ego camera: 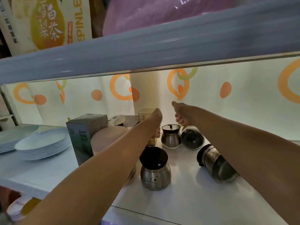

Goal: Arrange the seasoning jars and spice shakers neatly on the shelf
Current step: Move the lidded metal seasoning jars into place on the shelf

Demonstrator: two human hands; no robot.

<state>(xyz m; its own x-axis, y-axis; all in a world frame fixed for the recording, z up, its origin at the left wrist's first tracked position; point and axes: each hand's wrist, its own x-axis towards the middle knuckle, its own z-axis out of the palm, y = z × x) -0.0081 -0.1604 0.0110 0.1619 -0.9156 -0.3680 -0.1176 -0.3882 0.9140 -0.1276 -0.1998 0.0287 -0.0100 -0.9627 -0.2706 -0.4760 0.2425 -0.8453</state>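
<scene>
On the white shelf (186, 202), my left hand (156, 123) reaches in, its fingers curled round a clear square jar (145, 113) with a yellowish base. My right hand (180, 115) is further right, fingers curled at the far end of a dark glass shaker (192, 138) that lies tipped with its base toward me. Between the two hands a small steel jar (171, 137) with a lid stands upright. A larger steel jar (155, 170) with a black flared top stands nearer me. A steel-and-glass shaker (216, 164) lies on its side under my right forearm.
A stack of white plates (43, 146) sits at the left, with a grey box (85, 135) and a pink round lid (108, 138) beside my left arm. The upper shelf edge (146, 51) hangs low overhead. A patterned curtain (243, 98) closes the back.
</scene>
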